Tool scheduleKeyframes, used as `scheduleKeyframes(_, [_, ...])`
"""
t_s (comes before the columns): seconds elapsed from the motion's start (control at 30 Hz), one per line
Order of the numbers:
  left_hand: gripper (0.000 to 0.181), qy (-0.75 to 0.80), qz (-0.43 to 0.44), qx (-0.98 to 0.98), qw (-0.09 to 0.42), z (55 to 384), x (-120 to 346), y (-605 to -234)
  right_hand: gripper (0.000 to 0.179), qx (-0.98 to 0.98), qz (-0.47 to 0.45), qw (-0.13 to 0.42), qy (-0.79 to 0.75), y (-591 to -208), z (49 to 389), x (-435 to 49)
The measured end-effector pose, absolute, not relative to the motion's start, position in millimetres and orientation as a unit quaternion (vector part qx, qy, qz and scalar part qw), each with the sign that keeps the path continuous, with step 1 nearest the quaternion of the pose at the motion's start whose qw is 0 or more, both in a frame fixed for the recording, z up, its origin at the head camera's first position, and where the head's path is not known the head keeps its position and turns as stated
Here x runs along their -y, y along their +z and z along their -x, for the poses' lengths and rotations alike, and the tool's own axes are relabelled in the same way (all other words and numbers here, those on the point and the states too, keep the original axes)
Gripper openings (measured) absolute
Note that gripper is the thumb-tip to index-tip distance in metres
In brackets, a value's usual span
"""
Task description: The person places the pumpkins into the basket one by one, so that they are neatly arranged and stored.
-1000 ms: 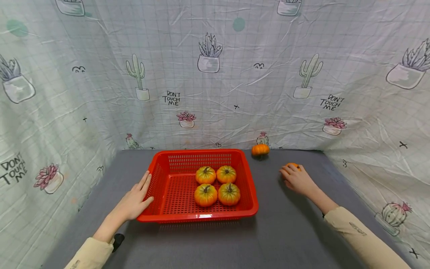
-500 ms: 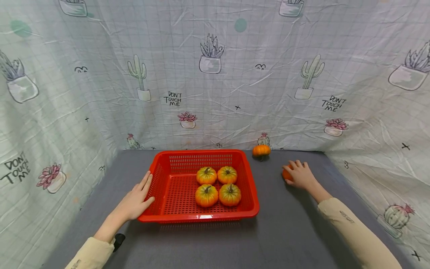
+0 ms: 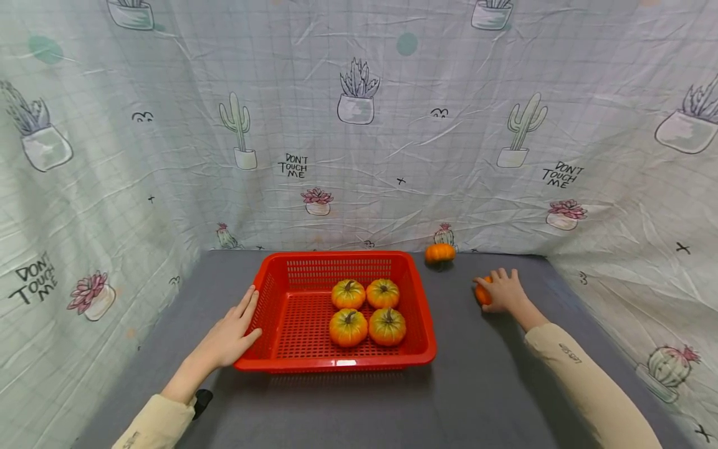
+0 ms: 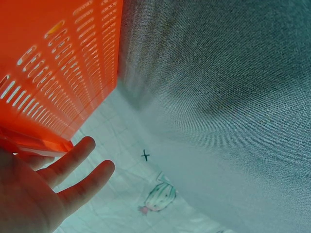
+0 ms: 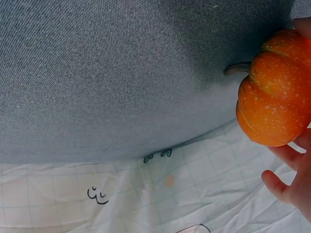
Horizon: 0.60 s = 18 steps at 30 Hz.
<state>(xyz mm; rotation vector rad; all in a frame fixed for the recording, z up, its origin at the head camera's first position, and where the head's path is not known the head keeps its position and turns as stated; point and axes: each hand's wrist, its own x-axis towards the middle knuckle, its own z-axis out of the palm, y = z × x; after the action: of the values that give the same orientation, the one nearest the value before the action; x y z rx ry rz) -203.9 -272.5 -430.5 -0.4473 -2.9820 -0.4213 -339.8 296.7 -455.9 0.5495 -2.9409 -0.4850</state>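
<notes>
My left hand point(image 3: 227, 337) rests on the left rim of a red plastic basket point(image 3: 336, 363), fingers straight. In the left wrist view, those fingers lie along the rim beside the slotted basket wall point(image 4: 63, 104). Several orange-green pumpkins point(image 3: 348, 327) sit stem up in the basket's right half. Right of the basket, my right hand point(image 3: 505, 294) holds a small orange pumpkin point(image 3: 482, 295) between thumb and fingers. From the right wrist, this pumpkin point(image 5: 277, 92) lies tilted, its stem pointing sideways. Whether it touches the table cannot be told.
Another small orange pumpkin point(image 3: 440, 253) lies at the table's back edge, behind the basket's right corner. The grey cloth-covered table point(image 3: 359, 411) is bounded by a patterned curtain point(image 3: 392, 149) at the back and both sides.
My right hand has shifted its hold, and its pumpkin has come slightly nearer and turned to the left side of the hand. The left hand stays on the rim. The head view has shifted slightly.
</notes>
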Motion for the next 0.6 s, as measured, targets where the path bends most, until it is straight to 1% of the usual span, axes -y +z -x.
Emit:
scheduleKeyframes(0.37, [0.070, -0.141, 0.149, 0.978, 0.050, 203.4, 271.8, -430.4, 0.067, 0.967, -0.196, 0.079, -0.143, -453.8, 332.2, -301.0])
scheduleKeyframes(0.6, [0.069, -0.141, 0.154, 0.977, 0.051, 203.6, 272.2, -429.5, 0.072, 0.969, -0.204, 0.105, -0.096, -449.5, 325.4, -300.9])
